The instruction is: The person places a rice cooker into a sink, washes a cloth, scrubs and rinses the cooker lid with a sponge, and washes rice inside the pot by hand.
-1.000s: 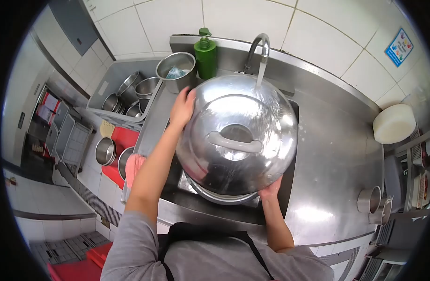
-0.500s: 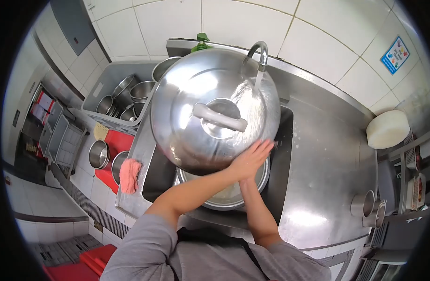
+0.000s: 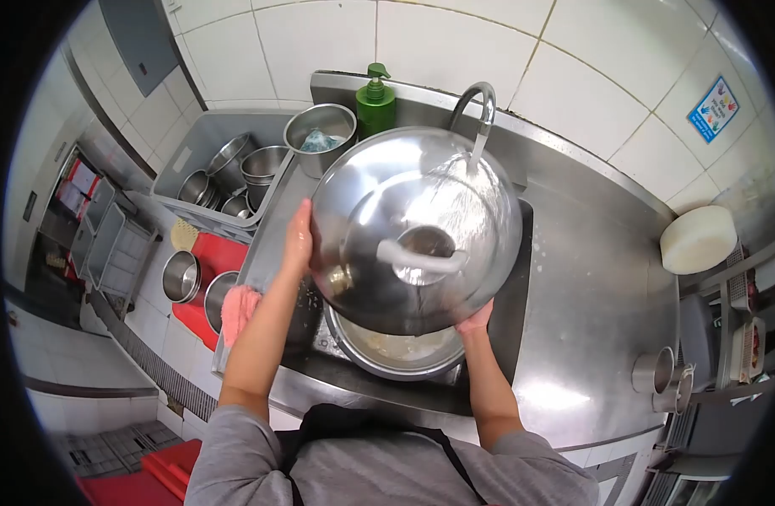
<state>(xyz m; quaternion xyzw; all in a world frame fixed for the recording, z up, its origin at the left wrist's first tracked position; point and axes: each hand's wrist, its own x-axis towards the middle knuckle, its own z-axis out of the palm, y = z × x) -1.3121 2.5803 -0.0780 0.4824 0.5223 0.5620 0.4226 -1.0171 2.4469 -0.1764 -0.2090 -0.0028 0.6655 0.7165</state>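
Note:
A large domed steel pot lid (image 3: 366, 207) with a pale loop handle (image 3: 421, 256) is held over the sink, and water from the curved faucet (image 3: 487, 105) runs down its upper right side. My left hand (image 3: 299, 239) grips the lid's left rim, with the fingers partly hidden behind it. At the lower right rim, my right hand (image 3: 477, 318) supports the lid from beneath, most of its fingers out of sight. Below the lid, a wide metal pot (image 3: 387, 368) with cloudy liquid sits in the sink basin (image 3: 507, 337).
A green pump bottle (image 3: 375, 108) and a steel bowl (image 3: 320, 118) stand behind the lid. On the left are a grey bin (image 3: 170, 181) of steel containers and a pink cloth (image 3: 238, 312). The steel counter (image 3: 590, 295) extends right, with small metal cups (image 3: 654, 368) at its edge.
My left hand has gone from the lid's lower right edge to its left rim. The lid has shifted right and toward me, uncovering the green bottle and the bowl.

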